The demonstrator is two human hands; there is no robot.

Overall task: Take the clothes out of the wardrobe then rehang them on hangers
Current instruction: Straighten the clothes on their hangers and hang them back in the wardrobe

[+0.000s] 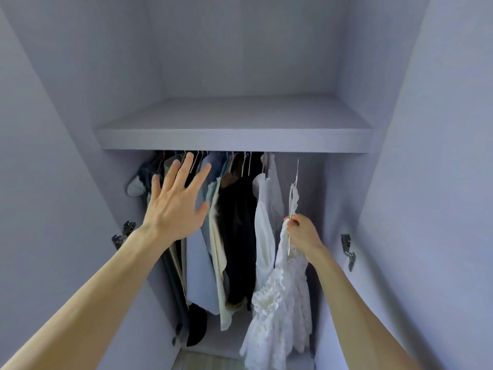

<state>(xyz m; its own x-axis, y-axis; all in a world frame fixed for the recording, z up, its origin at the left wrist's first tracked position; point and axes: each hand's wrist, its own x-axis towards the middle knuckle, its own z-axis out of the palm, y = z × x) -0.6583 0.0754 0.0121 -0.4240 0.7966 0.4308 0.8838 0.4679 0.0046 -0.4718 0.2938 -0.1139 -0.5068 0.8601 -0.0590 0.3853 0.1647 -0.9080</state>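
An open wardrobe holds a row of hung clothes under a shelf (232, 140): a light blue shirt (198, 268), a cream garment (220, 257), a black garment (237, 236) and a white top (264, 231). My right hand (302, 235) is shut on a white ruffled dress (280, 311) and its thin white hanger (294, 182), held at the right of the row; whether the hook is on the rail is hidden. My left hand (177, 204) is raised with fingers spread in front of the left-hand clothes, holding nothing.
The wardrobe's pale doors stand open at both sides, with metal hinges at the left (124, 233) and right (348, 249). The upper compartment above the shelf shows nothing in it. A strip of light floor (208, 361) shows below.
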